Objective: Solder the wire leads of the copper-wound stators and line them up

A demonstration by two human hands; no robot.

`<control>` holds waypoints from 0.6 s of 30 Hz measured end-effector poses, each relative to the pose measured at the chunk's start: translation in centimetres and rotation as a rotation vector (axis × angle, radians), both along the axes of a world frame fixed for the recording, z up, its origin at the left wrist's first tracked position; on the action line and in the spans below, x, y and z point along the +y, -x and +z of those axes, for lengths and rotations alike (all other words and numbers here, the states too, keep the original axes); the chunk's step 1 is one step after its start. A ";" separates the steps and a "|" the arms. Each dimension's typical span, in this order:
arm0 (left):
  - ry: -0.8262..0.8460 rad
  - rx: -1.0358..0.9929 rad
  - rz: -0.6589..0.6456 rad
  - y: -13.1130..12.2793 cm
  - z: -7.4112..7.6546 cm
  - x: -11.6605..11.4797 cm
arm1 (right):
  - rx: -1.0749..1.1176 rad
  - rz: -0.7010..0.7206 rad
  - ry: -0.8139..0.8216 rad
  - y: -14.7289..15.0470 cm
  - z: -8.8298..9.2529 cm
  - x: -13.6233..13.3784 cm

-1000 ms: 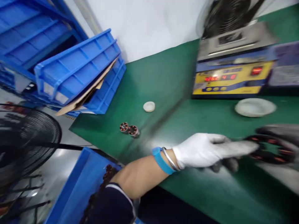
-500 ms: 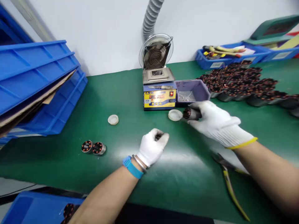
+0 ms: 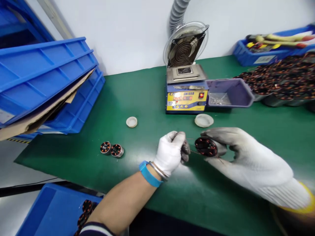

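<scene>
Yellow panel (image 3: pixel 188 106) lettered "CM" beyond gloved hands (image 3: pixel 169 153) (image 3: pixel 251 164) and wire-wound cylinder (image 3: pixel 206 147)

- Beneath the fingers (image 3: pixel 180 137): green bench (image 3: pixel 152 95)
- Left of them: two copper-wound cores (image 3: pixel 116 151), white cap (image 3: pixel 131 122)
- Beyond them: yellow-fronted unit (image 3: pixel 188 102), white dish (image 3: pixel 204 120), purple bin (image 3: pixel 227 87)
- Beyond and right: core heap (image 3: pixel 283 78)

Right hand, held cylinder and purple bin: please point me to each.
Right hand (image 3: pixel 253 162): head view, middle of the glove.
Cylinder (image 3: pixel 208 147): head view, its dark coil end.
Purple bin (image 3: pixel 227 87): head view, bare inner wall.
</scene>
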State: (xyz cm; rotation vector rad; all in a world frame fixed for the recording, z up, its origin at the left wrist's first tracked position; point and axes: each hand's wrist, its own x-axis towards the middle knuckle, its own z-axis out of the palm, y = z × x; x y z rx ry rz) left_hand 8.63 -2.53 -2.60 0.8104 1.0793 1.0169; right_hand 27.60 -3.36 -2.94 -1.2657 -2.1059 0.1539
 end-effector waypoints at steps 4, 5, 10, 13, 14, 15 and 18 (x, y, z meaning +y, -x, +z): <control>-0.016 -0.068 0.048 0.3 -0.4 -0.1 | 0.045 -0.034 -0.199 -0.5 -0.5 0.3; -0.036 -0.064 0.034 0.3 -0.5 -0.2 | 0.039 -0.028 -0.223 -0.5 -0.6 0.3; -0.074 0.016 -0.139 0.3 0.0 -0.6 | -0.040 0.083 -0.277 0.1 -0.8 0.3; -0.068 0.012 -0.162 0.4 0.5 -0.7 | 0.025 0.020 -0.238 0.0 -0.8 0.2; -0.077 0.012 -0.137 0.5 0.5 -0.7 | 0.046 -0.001 -0.227 -0.1 -0.8 0.2; -0.084 0.015 -0.097 0.6 0.5 -0.6 | 0.059 -0.014 -0.221 -0.3 -0.8 0.2; -0.092 0.026 -0.074 0.8 0.3 -0.6 | 0.064 -0.023 -0.210 -0.4 -0.7 0.2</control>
